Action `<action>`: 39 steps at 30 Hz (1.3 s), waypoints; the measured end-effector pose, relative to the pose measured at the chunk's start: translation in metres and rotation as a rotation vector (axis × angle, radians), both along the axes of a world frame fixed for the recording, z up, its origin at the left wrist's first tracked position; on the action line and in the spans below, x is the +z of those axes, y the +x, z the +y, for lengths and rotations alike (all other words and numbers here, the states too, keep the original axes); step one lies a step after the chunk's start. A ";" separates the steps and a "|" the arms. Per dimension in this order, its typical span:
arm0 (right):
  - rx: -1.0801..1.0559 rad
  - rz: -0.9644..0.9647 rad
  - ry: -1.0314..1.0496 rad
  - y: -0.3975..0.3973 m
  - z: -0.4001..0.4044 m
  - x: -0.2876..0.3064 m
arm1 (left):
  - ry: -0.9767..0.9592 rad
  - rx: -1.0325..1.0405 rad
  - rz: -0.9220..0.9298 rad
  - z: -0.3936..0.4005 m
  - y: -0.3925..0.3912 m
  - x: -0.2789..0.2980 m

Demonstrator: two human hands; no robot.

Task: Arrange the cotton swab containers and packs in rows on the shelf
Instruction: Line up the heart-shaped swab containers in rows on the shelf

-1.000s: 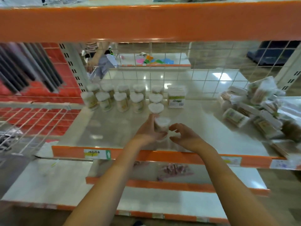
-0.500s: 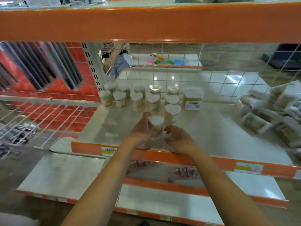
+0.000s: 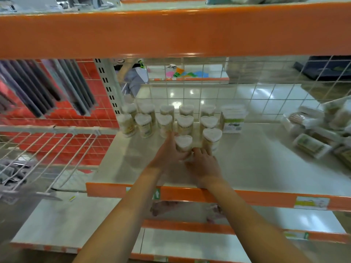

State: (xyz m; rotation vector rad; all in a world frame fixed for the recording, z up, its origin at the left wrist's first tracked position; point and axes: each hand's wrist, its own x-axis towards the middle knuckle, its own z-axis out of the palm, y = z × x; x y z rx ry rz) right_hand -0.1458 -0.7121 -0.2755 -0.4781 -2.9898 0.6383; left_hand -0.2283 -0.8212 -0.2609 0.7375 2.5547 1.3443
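- The left hand point(image 3: 167, 154) and right hand point(image 3: 204, 164) curl their fingers around a heart-lidded container point(image 3: 183, 142), upright on the shelf point(image 3: 266, 164).
- Just behind it stand two rows of like containers point(image 3: 165, 120); one more point(image 3: 212, 137) touches its right side.
- A rectangular box point(image 3: 232, 118) sits right of the rows.
- Loose packs point(image 3: 322, 133), well right of the container, are blurred and cut off.
- Bare shelf lies between container and packs.

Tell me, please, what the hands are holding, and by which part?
Both hands, left and right, hold one clear heart-lidded cotton swab container by its lower sides.
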 end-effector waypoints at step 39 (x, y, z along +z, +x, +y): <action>-0.218 0.012 -0.124 -0.024 -0.012 -0.004 | 0.048 -0.082 0.064 0.011 -0.033 -0.026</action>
